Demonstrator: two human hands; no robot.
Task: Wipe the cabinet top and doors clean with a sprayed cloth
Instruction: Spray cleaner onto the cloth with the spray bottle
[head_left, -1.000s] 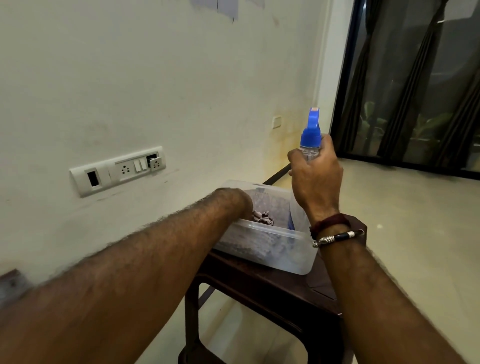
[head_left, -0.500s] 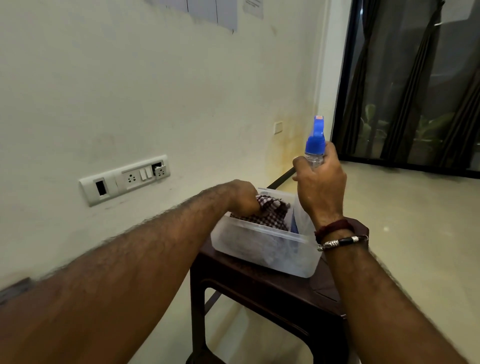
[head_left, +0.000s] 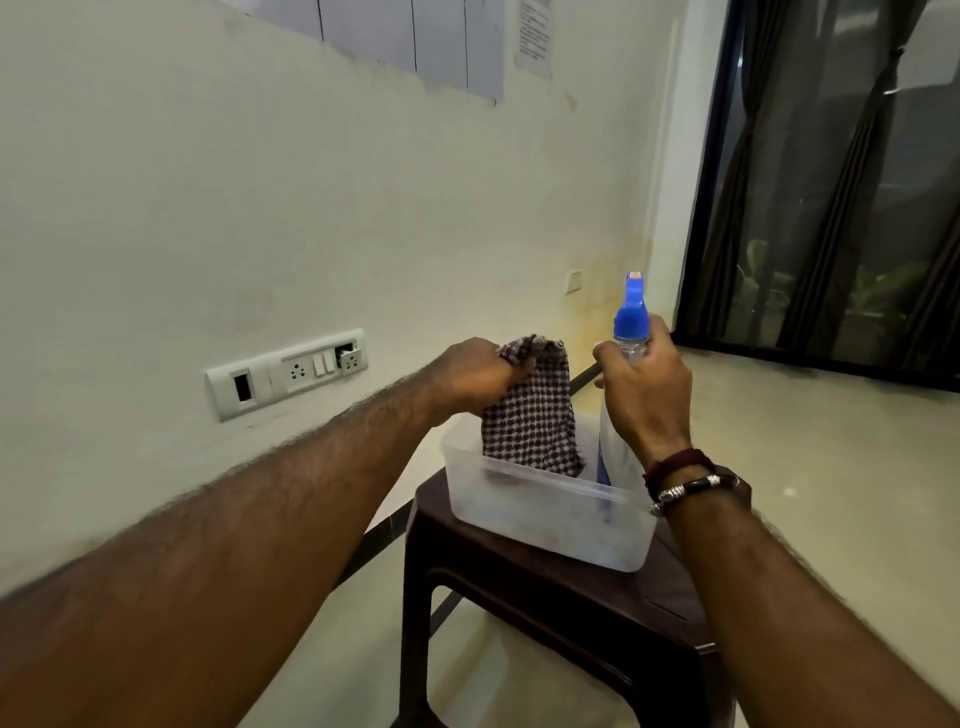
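Note:
My left hand (head_left: 475, 371) grips the top of a brown-and-white checked cloth (head_left: 530, 415), which hangs down with its lower end inside a translucent plastic tub (head_left: 540, 512). My right hand (head_left: 647, 392) holds a clear spray bottle (head_left: 630, 322) with a blue nozzle upright, just right of the cloth and above the tub's right end. Most of the bottle's body is hidden behind my hand. No cabinet is in view.
The tub stands on a dark brown plastic stool (head_left: 561, 608) next to a cream wall. A switch and socket panel (head_left: 285, 371) is on that wall. Dark curtains (head_left: 831, 171) hang over a glass door at the right, above a pale tiled floor (head_left: 831, 467).
My left hand has lifted the checked cloth up out of the tub, where it was reaching in a second ago. My right hand keeps the spray bottle upright in much the same place.

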